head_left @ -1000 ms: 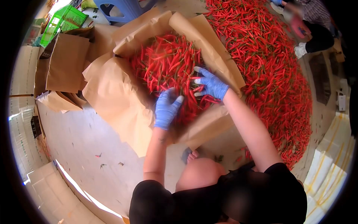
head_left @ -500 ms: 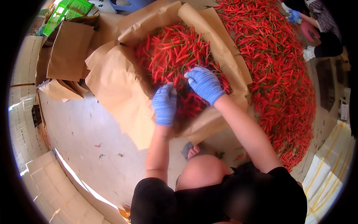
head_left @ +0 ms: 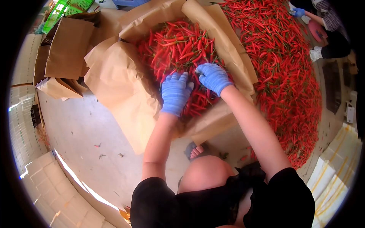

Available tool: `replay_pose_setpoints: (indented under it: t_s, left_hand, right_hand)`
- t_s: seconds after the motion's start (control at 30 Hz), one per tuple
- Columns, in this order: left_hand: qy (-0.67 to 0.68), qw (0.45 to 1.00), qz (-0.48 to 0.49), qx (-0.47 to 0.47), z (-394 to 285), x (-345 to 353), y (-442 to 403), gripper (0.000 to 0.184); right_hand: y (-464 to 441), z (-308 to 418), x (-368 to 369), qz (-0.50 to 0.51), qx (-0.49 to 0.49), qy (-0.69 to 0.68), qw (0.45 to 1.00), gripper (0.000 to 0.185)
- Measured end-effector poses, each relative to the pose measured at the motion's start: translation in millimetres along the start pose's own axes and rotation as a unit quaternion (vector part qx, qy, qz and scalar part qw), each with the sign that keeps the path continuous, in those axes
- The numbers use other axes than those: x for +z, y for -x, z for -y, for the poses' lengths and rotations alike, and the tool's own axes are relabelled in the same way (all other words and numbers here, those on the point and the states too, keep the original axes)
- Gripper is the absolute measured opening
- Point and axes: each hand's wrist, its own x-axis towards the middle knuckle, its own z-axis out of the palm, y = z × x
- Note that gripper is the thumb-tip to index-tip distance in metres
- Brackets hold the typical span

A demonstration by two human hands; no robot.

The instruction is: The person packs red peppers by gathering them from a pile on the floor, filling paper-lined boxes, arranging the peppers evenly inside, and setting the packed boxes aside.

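Note:
Red chili peppers [head_left: 182,45] with green stems fill a box lined with brown paper [head_left: 118,76] in front of me. My left hand [head_left: 176,93], in a blue glove, lies on the near part of the peppers with its fingers apart and stretched forward. To its right my right hand [head_left: 213,78], gloved the same way, is bent over peppers near the box's right side. Its fingers curl down around some of them, and the fingertips are partly hidden. Loose paper folds stand up around the peppers.
A large heap of red chilies [head_left: 281,83] spreads over the floor at right. Another person's gloved hand [head_left: 298,12] shows beyond it. Cardboard boxes [head_left: 68,49] and a green crate [head_left: 57,15] stand at left. White foam boxes [head_left: 334,167] are at lower right.
My left hand has moved right and slightly forward, and its fingers have spread out over the peppers. My right hand has shifted slightly right and forward.

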Motion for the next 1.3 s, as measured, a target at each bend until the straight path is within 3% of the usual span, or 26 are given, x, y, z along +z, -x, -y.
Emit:
replay_pose_setpoints:
  t_s: [0.07, 0.1, 0.2, 0.23, 0.3, 0.33, 0.37, 0.43, 0.5, 0.53, 0.57, 0.63, 0.67, 0.7, 0.73, 0.77, 0.8, 0.87, 0.97, 1.03, 1.1, 1.17, 1.23, 1.3]
  left_hand:
    - [-0.025, 0.996, 0.088, -0.013, 3.4, 16.2, -2.1, 0.020]
    - [-0.025, 0.996, 0.087, -0.013, 5.5, 15.9, -1.3, 0.020]
    - [-0.028, 0.997, 0.054, -0.045, 20.9, 3.2, 1.8, 0.012]
    - [-0.010, 0.997, 0.023, -0.070, 25.9, -3.4, 5.9, 0.010]
    - [0.101, 0.989, -0.076, -0.077, 40.6, -9.9, 9.2, 0.011]
    - [0.113, 0.981, -0.152, -0.043, 40.5, -12.4, 9.0, 0.011]
    - [0.281, 0.937, -0.173, -0.117, 36.7, -15.4, 6.5, 0.011]
    - [0.523, 0.792, -0.078, -0.305, 29.4, -32.0, 12.2, 0.012]
    - [0.561, 0.760, -0.063, -0.321, 21.8, -35.7, 10.3, 0.014]
    - [0.598, 0.726, -0.048, -0.335, 18.6, -34.8, 10.0, 0.017]
    - [0.599, 0.725, -0.048, -0.337, 15.2, -31.5, 11.1, 0.017]
    - [0.596, 0.744, 0.014, -0.302, 12.5, -22.1, 15.4, 0.025]
    - [0.604, 0.737, 0.095, -0.287, 17.7, -14.9, 20.9, 0.025]
    - [0.451, 0.861, 0.136, -0.190, 22.8, -7.0, 23.1, 0.027]
    - [0.313, 0.935, 0.134, -0.101, 23.7, 0.8, 27.7, 0.028]
    - [0.165, 0.978, 0.127, -0.009, 19.5, 0.7, 27.1, 0.029]
    - [0.166, 0.978, 0.128, -0.010, 18.4, -1.6, 26.9, 0.029]
    - [-0.005, 0.982, 0.180, -0.062, 17.5, -8.8, 24.1, 0.030]
    - [-0.093, 0.981, 0.122, -0.118, 32.6, -24.1, 18.1, 0.027]
    - [-0.099, 0.976, 0.124, -0.150, 35.5, -29.2, 15.5, 0.025]
    - [0.059, 0.990, 0.079, -0.098, 37.5, -31.0, 16.6, 0.021]
    - [0.184, 0.973, 0.124, -0.056, 23.6, -22.9, 19.7, 0.018]
    - [0.102, 0.967, 0.231, -0.023, 17.1, -17.6, 21.6, 0.018]
    - [0.049, 0.965, 0.258, 0.001, 23.5, -4.4, 25.6, 0.023]
  right_hand:
    - [4.4, -5.8, 1.4, -0.024, 0.031, -0.006, 0.999, 0.022]
    - [7.1, -10.2, 2.7, -0.024, 0.032, -0.005, 0.999, 0.022]
    - [11.3, -33.5, 10.9, -0.105, 0.132, -0.322, 0.932, 0.017]
    - [14.3, -42.3, 11.8, -0.105, 0.132, -0.322, 0.932, 0.017]
    - [22.8, -24.2, -17.1, -0.053, 0.231, -0.494, 0.837, 0.012]
    - [23.1, -24.6, -21.0, -0.051, 0.224, -0.513, 0.827, 0.010]
    - [23.3, -23.8, -23.5, -0.049, 0.225, -0.513, 0.827, 0.010]
    - [23.1, -19.8, -28.9, -0.076, 0.171, -0.565, 0.804, 0.009]
    - [22.4, -11.3, -36.4, -0.102, 0.147, -0.561, 0.808, 0.008]
    - [20.1, -12.4, -38.6, -0.106, 0.114, -0.605, 0.781, 0.009]
    - [18.6, -12.6, -41.4, -0.110, 0.082, -0.647, 0.750, 0.011]
    - [16.6, -11.0, -49.3, -0.098, 0.074, -0.655, 0.746, 0.012]
    - [15.3, -14.0, -52.2, -0.076, 0.067, -0.662, 0.742, 0.011]
    - [14.7, -14.5, -54.9, -0.055, 0.060, -0.669, 0.739, 0.011]
    - [14.1, -11.5, -54.0, -0.054, 0.060, -0.668, 0.740, 0.011]
    - [13.5, -4.8, -51.8, -0.092, 0.035, -0.606, 0.790, 0.012]
    - [14.5, -0.7, -50.7, -0.128, 0.010, -0.538, 0.833, 0.013]
    - [17.7, 0.2, -53.1, -0.111, 0.031, -0.520, 0.846, 0.017]
    - [22.7, -1.3, -51.8, -0.109, 0.077, -0.522, 0.843, 0.021]
    - [24.5, 1.1, -49.7, -0.123, 0.099, -0.540, 0.827, 0.021]
    - [28.5, 9.2, -44.9, -0.140, 0.014, -0.352, 0.925, 0.019]
    - [25.6, 22.5, -28.2, -0.059, -0.048, -0.247, 0.966, 0.019]
    - [21.1, 35.1, -4.2, 0.031, -0.070, -0.153, 0.985, 0.022]
    - [13.0, 28.9, 24.8, 0.015, -0.043, -0.100, 0.994, 0.023]
